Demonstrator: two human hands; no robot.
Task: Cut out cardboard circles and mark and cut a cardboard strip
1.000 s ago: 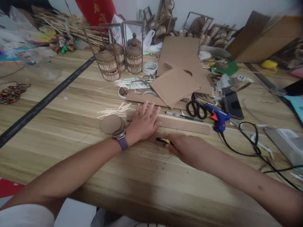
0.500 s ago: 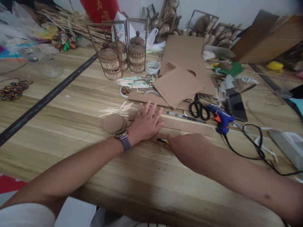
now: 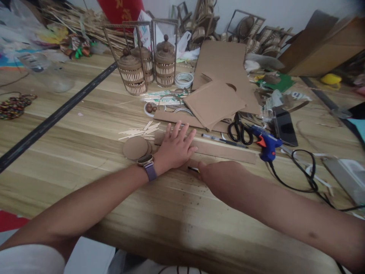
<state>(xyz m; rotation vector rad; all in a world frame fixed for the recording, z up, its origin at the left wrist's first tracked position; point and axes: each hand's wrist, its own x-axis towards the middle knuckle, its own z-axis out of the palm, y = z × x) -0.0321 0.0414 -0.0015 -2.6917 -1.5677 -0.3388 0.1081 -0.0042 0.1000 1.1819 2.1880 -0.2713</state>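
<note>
My left hand point(image 3: 177, 146) lies flat with fingers spread, pressing on a long cardboard strip point(image 3: 225, 151) that runs across the table. Close by on the right, my right hand point(image 3: 218, 175) is closed around a slim tool, probably a utility knife point(image 3: 194, 169). Only its dark tip and a bit of yellow show; the rest is inside the fist. The tip points left, just below my left palm. Round cardboard discs point(image 3: 135, 148) lie by my left wrist, and thin wooden sticks point(image 3: 139, 131) are scattered behind them.
A pen point(image 3: 224, 140), black-handled scissors point(image 3: 240, 131) and a blue glue gun point(image 3: 265, 142) with a looping cord lie right of my hands. Behind are cardboard sheets point(image 3: 215, 102), tape rolls point(image 3: 184, 80) and bamboo lanterns point(image 3: 132, 74). A cardboard box point(image 3: 327, 45) stands far right.
My right hand and the tool have shifted slightly to the left, towards my left wrist. My left hand stays flat in the same place.
</note>
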